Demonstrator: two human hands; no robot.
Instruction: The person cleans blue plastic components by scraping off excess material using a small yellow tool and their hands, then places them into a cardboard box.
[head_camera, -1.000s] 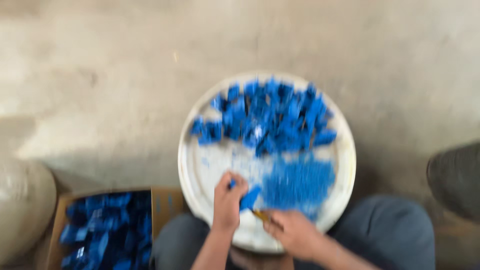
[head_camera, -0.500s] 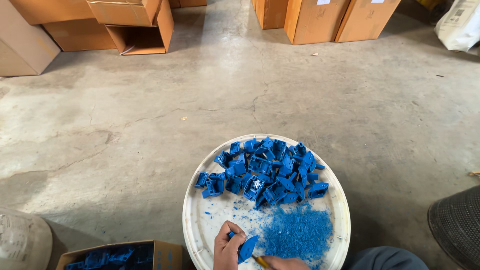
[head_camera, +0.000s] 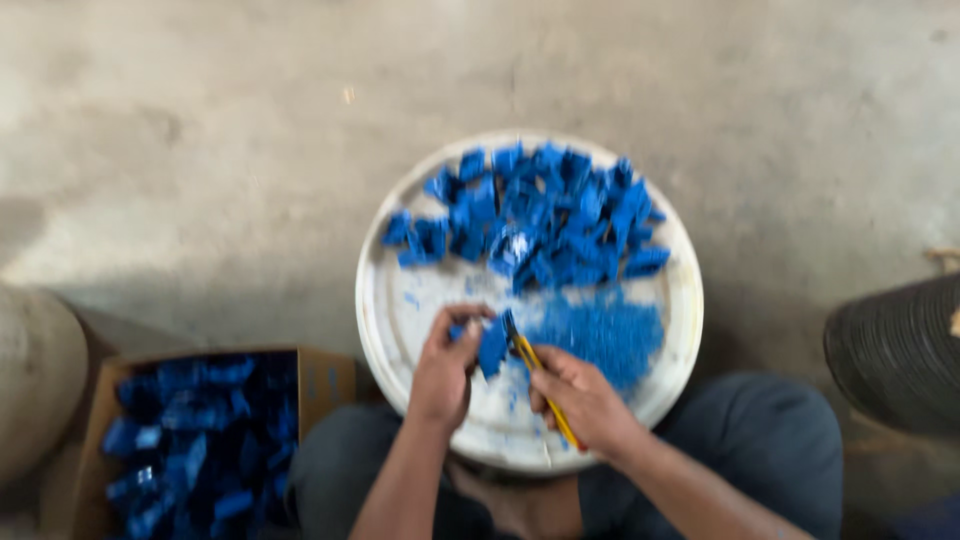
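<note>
Low in the frame's centre, your left hand (head_camera: 443, 372) pinched a small blue plastic piece (head_camera: 492, 347) while your right hand (head_camera: 583, 398) gripped a yellow-handled knife (head_camera: 540, 378) against it, over the round white tray (head_camera: 400, 300).

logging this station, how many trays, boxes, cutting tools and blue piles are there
white round tray: 1
cardboard box of blue pieces: 1
yellow-handled cutting tool: 1
piles on the tray: 2, blue pieces and fine blue shavings
total: 5
</note>
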